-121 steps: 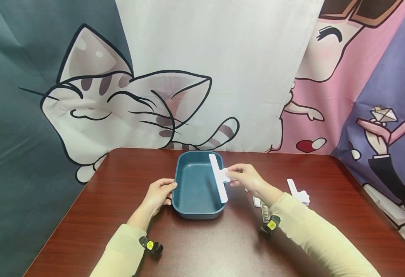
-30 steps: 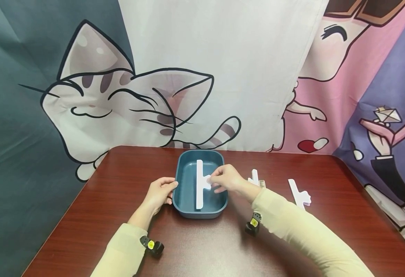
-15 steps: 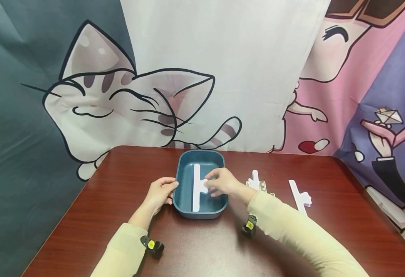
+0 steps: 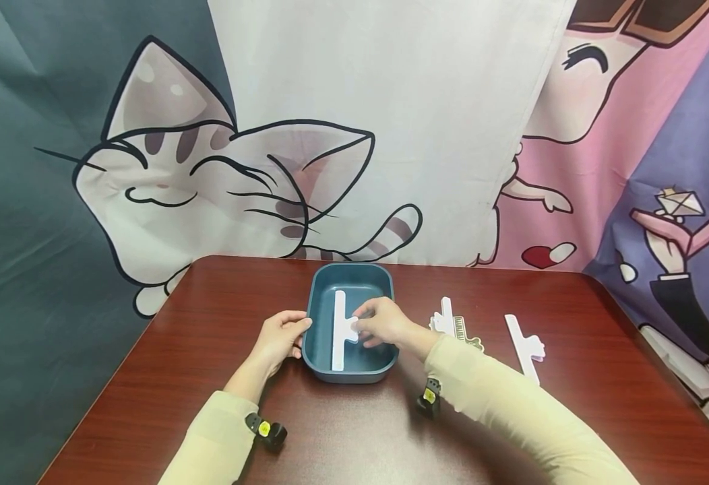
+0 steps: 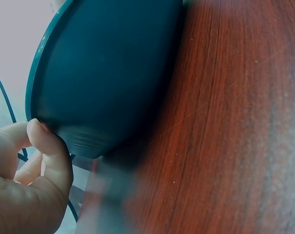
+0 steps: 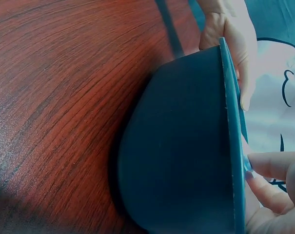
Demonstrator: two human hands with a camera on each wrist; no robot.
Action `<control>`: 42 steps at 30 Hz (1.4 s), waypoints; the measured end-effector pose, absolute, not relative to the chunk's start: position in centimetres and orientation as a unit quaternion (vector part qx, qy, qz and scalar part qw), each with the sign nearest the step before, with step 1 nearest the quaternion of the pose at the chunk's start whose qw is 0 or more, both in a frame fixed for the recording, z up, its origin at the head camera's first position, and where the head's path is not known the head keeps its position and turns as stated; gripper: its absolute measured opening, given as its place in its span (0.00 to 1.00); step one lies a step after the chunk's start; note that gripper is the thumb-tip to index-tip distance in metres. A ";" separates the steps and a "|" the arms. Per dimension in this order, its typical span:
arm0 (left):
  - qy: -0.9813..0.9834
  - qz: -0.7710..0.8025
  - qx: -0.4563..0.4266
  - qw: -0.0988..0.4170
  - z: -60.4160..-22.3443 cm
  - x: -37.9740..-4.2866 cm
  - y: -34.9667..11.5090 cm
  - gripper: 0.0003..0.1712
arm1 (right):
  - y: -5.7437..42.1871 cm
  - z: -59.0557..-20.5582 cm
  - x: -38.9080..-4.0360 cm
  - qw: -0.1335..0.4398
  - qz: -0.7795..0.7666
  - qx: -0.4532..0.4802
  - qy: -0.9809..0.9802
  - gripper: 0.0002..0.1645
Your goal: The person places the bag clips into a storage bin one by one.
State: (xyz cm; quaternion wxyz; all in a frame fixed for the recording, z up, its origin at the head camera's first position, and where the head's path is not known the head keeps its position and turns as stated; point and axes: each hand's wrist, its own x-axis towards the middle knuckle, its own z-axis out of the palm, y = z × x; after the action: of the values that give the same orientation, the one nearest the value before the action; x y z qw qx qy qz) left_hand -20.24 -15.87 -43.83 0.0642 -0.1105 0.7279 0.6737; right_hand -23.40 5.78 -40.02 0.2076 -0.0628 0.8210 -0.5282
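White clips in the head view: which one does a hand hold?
The white clip inside the blue tray: the right hand pinches it. The other white clips lie on the table, right of the tray, with no hand on them.

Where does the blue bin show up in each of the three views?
Head: blue bin just below centre, seen from above.
Left wrist: blue bin at upper left, outer wall showing.
Right wrist: blue bin around centre, running off the bottom edge.
Shared landmark: the left hand at its rim.
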 end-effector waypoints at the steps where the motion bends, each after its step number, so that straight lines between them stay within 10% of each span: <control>1: 0.728 0.674 -0.111 0.064 -43.8 -20.2 -15.9 0.21 | 5.7 -40.0 -23.4 0.208 -0.527 -0.064 0.822 0.13; 42: 0.724 0.677 -0.113 0.062 -44.1 -20.4 -15.9 0.22 | 3.9 -40.7 -23.4 0.217 -0.496 -0.077 0.837 0.09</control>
State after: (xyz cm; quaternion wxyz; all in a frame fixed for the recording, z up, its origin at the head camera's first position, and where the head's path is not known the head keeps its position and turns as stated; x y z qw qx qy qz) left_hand -20.39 -15.91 -44.15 0.0622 -0.1132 0.7243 0.6772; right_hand -23.36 3.90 -40.67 0.2173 -0.0771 0.8374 -0.4956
